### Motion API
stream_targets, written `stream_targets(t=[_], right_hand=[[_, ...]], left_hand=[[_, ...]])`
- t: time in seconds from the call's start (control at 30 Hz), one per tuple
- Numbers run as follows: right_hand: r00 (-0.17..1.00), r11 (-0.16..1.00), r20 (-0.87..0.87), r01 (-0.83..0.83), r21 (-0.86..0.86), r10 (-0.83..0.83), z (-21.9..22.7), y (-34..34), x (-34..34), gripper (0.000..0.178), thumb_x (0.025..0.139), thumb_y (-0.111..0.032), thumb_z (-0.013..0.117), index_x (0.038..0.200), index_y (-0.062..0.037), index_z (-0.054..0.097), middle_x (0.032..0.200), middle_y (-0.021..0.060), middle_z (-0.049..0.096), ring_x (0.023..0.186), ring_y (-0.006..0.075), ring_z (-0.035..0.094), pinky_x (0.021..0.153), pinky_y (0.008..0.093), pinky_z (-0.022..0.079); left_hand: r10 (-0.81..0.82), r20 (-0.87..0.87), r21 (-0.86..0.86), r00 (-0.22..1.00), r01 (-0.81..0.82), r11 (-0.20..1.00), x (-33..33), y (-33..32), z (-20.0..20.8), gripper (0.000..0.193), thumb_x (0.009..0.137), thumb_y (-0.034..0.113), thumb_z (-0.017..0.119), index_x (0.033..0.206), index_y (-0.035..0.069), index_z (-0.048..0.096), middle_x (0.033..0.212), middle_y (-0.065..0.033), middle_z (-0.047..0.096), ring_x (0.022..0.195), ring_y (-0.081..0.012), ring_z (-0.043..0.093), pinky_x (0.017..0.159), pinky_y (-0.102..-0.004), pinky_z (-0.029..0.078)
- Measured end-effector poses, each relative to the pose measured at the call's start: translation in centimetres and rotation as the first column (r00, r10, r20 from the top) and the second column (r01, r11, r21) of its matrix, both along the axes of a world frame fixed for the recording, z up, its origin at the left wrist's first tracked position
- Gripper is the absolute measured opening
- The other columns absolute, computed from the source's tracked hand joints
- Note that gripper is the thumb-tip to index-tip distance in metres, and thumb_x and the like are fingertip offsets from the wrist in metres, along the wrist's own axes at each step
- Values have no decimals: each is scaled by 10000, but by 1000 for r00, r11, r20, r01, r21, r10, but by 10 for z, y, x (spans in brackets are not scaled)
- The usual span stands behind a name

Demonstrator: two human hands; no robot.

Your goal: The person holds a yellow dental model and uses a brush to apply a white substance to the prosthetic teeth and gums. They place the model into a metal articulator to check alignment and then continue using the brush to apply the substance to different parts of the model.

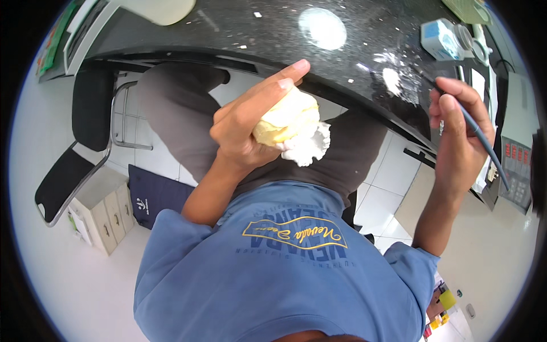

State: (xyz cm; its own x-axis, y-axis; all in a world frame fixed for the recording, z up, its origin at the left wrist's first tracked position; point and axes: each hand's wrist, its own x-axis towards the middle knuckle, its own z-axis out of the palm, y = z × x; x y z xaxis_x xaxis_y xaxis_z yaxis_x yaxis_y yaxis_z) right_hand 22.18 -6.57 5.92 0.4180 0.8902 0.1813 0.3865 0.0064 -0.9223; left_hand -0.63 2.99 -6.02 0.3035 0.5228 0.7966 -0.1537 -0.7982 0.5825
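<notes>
Head view, as I read it: left hand (242, 128) clamped round yellow-white cast (293, 126), held above lap, off counter (239, 34). Right hand (461, 122) pinched on thin tool (481, 139) beside counter edge. Risks: cast slips from grip, drops to floor; tool tip gouges plaster; white dust (399, 82) spreads.

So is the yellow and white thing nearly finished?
Hard to say. The left hand grips a yellow and white molded piece; the right hand holds a thin tool beside it, not touching. White powder already dusts the black counter, so some work looks done.
</notes>
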Motion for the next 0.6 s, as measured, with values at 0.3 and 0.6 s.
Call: stream_targets(t=[0.3, 0.6], right_hand=[[996, 999, -80, -46, 14, 47, -11, -10, 8, 81, 810, 4, 624, 876, 30, 585, 781, 69, 624, 673, 75, 601, 614, 189, 478], [989, 990, 45, -138, -9, 139, -20, -8, 9, 108, 813, -11, 622, 895, 27, 563, 804, 92, 574, 650, 96, 574, 560, 203, 477]], left_hand=[[6, 155, -105, 988, 11, 994, 37, -18, -6, 496, 776, 160, 776, 1133, -33, 491, 1028, -337, 626, 831, -304, 700, 719, -327, 579], [-54, -1, -207, 999, 52, 977, 21, -25, -4, 363, 942, 182, 537, 1214, -29, 421, 1135, -424, 522, 971, -437, 628, 808, -482, 552]])
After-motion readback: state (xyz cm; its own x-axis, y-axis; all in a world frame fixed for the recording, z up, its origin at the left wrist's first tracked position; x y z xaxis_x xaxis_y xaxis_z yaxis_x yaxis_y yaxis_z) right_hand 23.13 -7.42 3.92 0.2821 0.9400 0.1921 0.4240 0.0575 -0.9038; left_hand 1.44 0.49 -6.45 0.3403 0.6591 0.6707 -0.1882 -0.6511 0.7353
